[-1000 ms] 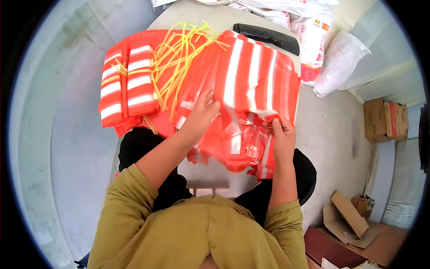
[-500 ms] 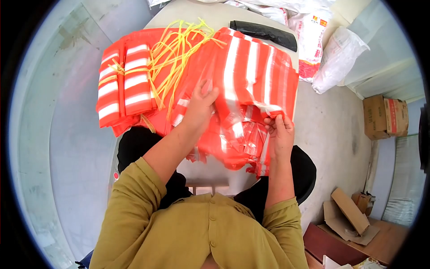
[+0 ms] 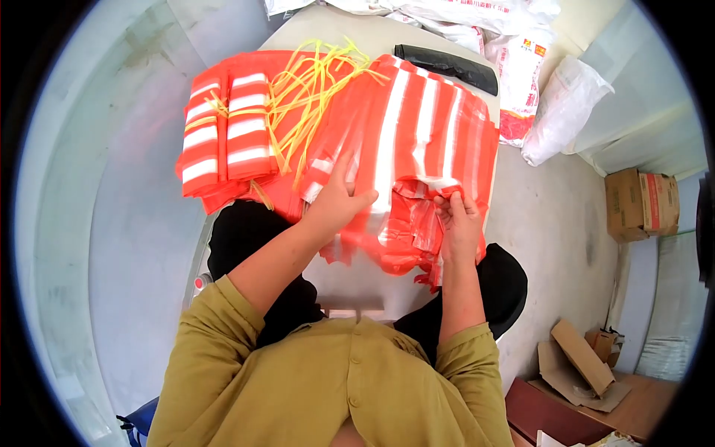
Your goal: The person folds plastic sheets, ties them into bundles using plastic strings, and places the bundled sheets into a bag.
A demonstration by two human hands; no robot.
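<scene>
A spread pile of thin red-and-white striped plastic bags (image 3: pixel 421 104) lies in front of me. My left hand (image 3: pixel 337 203) rests on the pile's left side, its fingers spread and thumb stretched out. At the near right, my right hand (image 3: pixel 459 220) pinches a bag edge between thumb and fingers. Below that edge, crumpled red plastic hangs toward my lap. To the left are folded striped bundles (image 3: pixel 247 130) bound with yellow ties. Loose yellow strips (image 3: pixel 316 97) lie in a tangle between the bundles and the pile.
A black plastic roll (image 3: pixel 447 68) lies at the table's (image 3: pixel 335 26) far edge. White printed sacks (image 3: pixel 518 89) stand behind it. A cardboard box (image 3: pixel 640 205) is at the right, and flattened cardboard (image 3: pixel 581 365) lies at the lower right.
My left hand has come nearer to my body over the bags. The right hand keeps its pinch on the edge. The view has shifted a little.
</scene>
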